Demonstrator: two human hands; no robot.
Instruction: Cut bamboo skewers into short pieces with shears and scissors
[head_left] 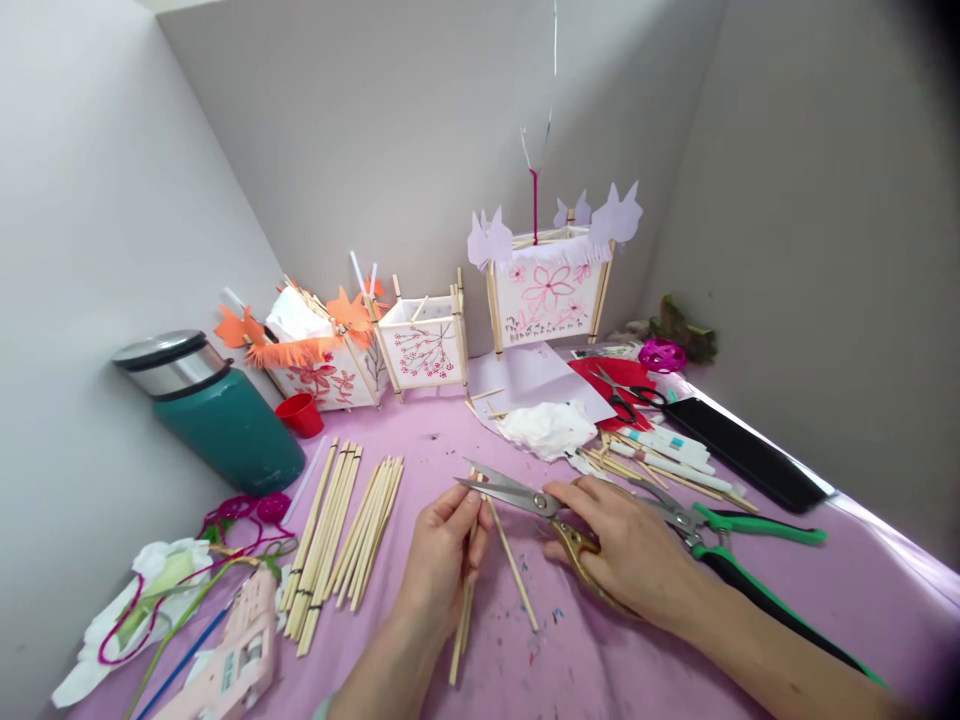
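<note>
My left hand [448, 545] is closed around thin wooden sticks [465, 630] above the purple cloth. In my right hand [619, 540] is a pair of scissors [577, 550] with gold handles; its blades are parted around the upper ends of the held sticks. Another wooden stick [514, 570] slants down just right of my left hand; whether it is held or lies on the cloth I cannot tell. Left of my hands lie two groups of sticks, one [324, 540] partly bound with dark bands and one shorter [369, 530].
Paper-sided stick lanterns [424, 350] stand at the back, a larger one [551, 290] hanging on wire. A teal bottle [225, 430], red cup [301, 414] and pink glue gun [236, 650] are on the left. Green-handled pliers [712, 540], markers [667, 460] and a black phone-like slab [742, 450] lie right.
</note>
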